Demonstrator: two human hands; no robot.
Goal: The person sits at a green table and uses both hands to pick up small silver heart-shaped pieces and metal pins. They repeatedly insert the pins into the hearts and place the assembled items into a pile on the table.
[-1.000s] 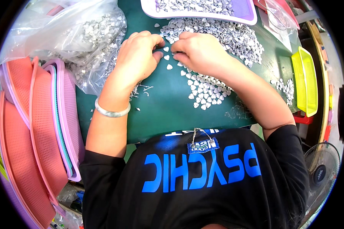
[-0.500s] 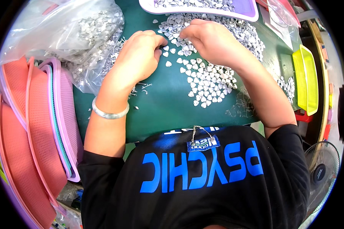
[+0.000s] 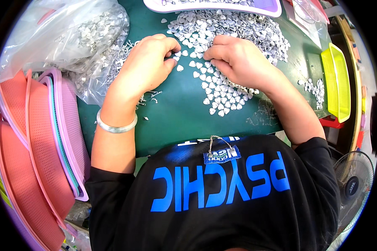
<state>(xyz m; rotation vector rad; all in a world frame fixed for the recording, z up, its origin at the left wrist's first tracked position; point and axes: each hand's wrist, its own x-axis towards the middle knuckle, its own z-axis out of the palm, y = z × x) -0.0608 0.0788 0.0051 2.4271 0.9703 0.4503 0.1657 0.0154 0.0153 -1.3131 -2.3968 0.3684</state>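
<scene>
Left grip (image 3: 148,62), right grip (image 3: 242,62): fingers curled, hold unclear, beside silver hearts (image 3: 223,94), green bench (image 3: 176,115). Apparent step: piecewise picking; next calls for fine pinch.

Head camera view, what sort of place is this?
Probably a small workshop or sorting bench: loose silvery hearts are heaped on a green tabletop, a clear plastic bag holds many small silvery pieces, and perforated plastic baskets are grouped at the left.

L hand (image 3: 145,62), R hand (image 3: 243,60) palm-dn
</scene>
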